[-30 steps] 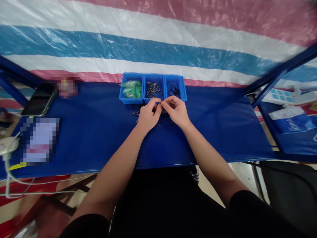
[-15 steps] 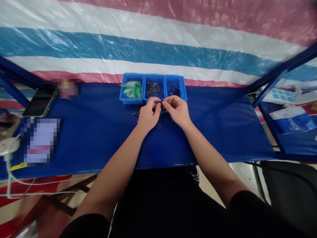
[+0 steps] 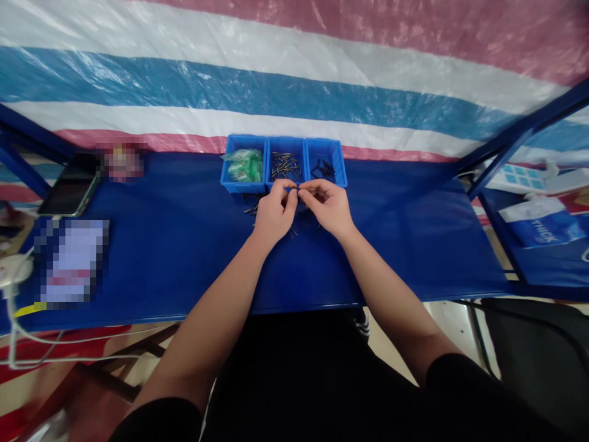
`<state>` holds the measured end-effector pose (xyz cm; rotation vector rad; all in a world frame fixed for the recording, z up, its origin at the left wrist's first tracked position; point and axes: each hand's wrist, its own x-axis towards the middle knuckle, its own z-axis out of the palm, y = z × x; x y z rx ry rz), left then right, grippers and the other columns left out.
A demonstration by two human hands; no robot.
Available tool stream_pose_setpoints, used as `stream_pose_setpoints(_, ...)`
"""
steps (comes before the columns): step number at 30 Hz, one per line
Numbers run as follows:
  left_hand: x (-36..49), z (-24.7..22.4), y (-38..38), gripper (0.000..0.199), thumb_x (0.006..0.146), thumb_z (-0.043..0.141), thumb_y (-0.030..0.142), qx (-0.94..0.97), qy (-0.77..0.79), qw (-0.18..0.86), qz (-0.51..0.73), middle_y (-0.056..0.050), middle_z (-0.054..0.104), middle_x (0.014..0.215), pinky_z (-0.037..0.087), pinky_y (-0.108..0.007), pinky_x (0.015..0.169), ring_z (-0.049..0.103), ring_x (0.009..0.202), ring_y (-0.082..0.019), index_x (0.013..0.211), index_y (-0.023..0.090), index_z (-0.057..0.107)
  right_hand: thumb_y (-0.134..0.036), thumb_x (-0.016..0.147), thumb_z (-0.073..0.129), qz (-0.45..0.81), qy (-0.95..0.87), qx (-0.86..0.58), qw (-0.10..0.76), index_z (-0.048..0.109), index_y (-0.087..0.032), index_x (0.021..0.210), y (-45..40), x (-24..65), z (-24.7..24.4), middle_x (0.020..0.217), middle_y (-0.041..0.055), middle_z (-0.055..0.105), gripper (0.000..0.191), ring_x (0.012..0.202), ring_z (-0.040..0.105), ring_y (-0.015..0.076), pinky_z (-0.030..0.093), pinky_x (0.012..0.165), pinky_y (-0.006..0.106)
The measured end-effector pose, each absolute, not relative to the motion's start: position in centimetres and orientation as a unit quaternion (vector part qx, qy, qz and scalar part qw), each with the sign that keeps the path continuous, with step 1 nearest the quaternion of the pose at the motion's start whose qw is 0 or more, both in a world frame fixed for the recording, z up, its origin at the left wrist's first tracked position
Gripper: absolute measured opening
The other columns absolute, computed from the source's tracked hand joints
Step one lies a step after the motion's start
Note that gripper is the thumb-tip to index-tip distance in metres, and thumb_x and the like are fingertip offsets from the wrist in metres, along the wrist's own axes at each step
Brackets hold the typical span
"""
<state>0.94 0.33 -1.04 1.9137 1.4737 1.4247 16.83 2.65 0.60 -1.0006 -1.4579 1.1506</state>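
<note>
My left hand (image 3: 275, 212) and my right hand (image 3: 329, 207) meet fingertip to fingertip just in front of three joined blue bins. Both are pinched closed; what lies between the fingertips is too small to make out. The left bin (image 3: 243, 186) holds green plastic bags (image 3: 246, 166). Loose brass-coloured screw-like pieces (image 3: 285, 166) fill part of the middle bin. In the right bin are a few dark pieces (image 3: 323, 169). More small thin pieces (image 3: 251, 210) lie on the blue table beside and under my hands, partly hidden by them.
The blue table (image 3: 179, 245) stretches to both sides. At the left lie a phone (image 3: 72, 184), a blurred sheet (image 3: 76, 261) and a white plug with cables (image 3: 16, 270). A blue-white packet (image 3: 540, 221) is beyond the right frame post. A striped sheet hangs behind.
My fingertips have come closer together, with the right hand shifting slightly left. The whole view has moved a little; the bins and their contents look the same.
</note>
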Motion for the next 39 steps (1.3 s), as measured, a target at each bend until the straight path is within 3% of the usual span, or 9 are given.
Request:
stream_pose_setpoints(7, 0.88, -1.02, 0.35, 0.022, 0.108, 0.053, 0.038, 0.674, 0.52, 0.166, 0.498, 0.002, 0.064, 0.067, 0.042, -0.027, 0.059, 0.058, 0.058, -0.012, 0.099, 0.021, 0.065, -0.036, 0.089, 0.077, 0.456, -0.613, -0.416, 0.493, 0.078, -0.019, 0.102, 2.69, 16.99, 0.48, 0.094, 0.0047, 0.078, 0.022, 0.082, 0.072, 0.0143, 0.062, 0.085, 0.035)
stream_pose_setpoints(14, 0.77, -0.88, 0.36, 0.036, 0.11, 0.05, 0.046, 0.675, 0.516, 0.169, 0.499, 0.0, 0.063, 0.066, 0.042, -0.028, 0.059, 0.057, 0.059, -0.012, 0.091, 0.02, 0.067, -0.037, 0.09, 0.076, 0.459, -0.62, -0.41, 0.487, 0.077, -0.018, 0.101, 2.63, 17.03, 0.38, 0.093, 0.0044, 0.078, 0.021, 0.081, 0.071, 0.0136, 0.061, 0.084, 0.034)
stream_pose_setpoints(18, 0.88, -0.99, 0.32, 0.033, 0.109, 0.052, 0.047, 0.673, 0.509, 0.175, 0.508, 0.001, 0.063, 0.067, 0.043, -0.028, 0.059, 0.057, 0.058, -0.012, 0.097, 0.021, 0.067, -0.038, 0.091, 0.075, 0.45, -0.619, -0.424, 0.484, 0.078, -0.019, 0.102, 2.72, 17.12, 0.41, 0.094, 0.0046, 0.078, 0.022, 0.082, 0.071, 0.014, 0.061, 0.083, 0.034)
stream_pose_setpoints(24, 0.94, -1.0, 0.25, 0.022, 0.107, 0.056, 0.041, 0.672, 0.506, 0.181, 0.509, 0.007, 0.051, 0.057, 0.042, -0.027, 0.058, 0.051, 0.051, -0.012, 0.116, 0.023, 0.065, -0.039, 0.09, 0.076, 0.451, -0.608, -0.436, 0.486, 0.077, -0.019, 0.102, 2.76, 17.06, 0.64, 0.092, 0.0048, 0.078, 0.024, 0.083, 0.071, 0.0149, 0.061, 0.081, 0.034)
stream_pose_setpoints(30, 0.88, -1.11, 0.37, 0.026, 0.109, 0.053, 0.043, 0.669, 0.512, 0.176, 0.509, 0.002, 0.062, 0.067, 0.043, -0.027, 0.061, 0.057, 0.057, -0.012, 0.103, 0.021, 0.065, -0.039, 0.09, 0.076, 0.447, -0.623, -0.426, 0.479, 0.078, -0.019, 0.104, 2.71, 17.06, 0.38, 0.096, 0.0054, 0.078, 0.024, 0.085, 0.072, 0.0151, 0.061, 0.085, 0.035)
stream_pose_setpoints(35, 0.87, -0.9, 0.46, 0.04, 0.11, 0.049, 0.048, 0.675, 0.51, 0.168, 0.505, 0.0, 0.061, 0.065, 0.041, -0.029, 0.059, 0.057, 0.058, -0.012, 0.086, 0.02, 0.065, -0.039, 0.09, 0.077, 0.456, -0.625, -0.415, 0.479, 0.077, -0.019, 0.106, 2.74, 17.04, 0.23, 0.097, 0.0054, 0.079, 0.026, 0.086, 0.072, 0.0151, 0.061, 0.085, 0.035)
stream_pose_setpoints(39, 0.93, -0.87, 0.37, 0.04, 0.11, 0.048, 0.05, 0.667, 0.51, 0.178, 0.512, 0.0, 0.062, 0.066, 0.043, -0.029, 0.06, 0.057, 0.059, -0.013, 0.089, 0.02, 0.066, -0.041, 0.09, 0.077, 0.455, -0.626, -0.419, 0.475, 0.077, -0.02, 0.104, 2.74, 17.06, 0.25, 0.096, 0.0048, 0.078, 0.025, 0.085, 0.071, 0.0153, 0.06, 0.082, 0.034)
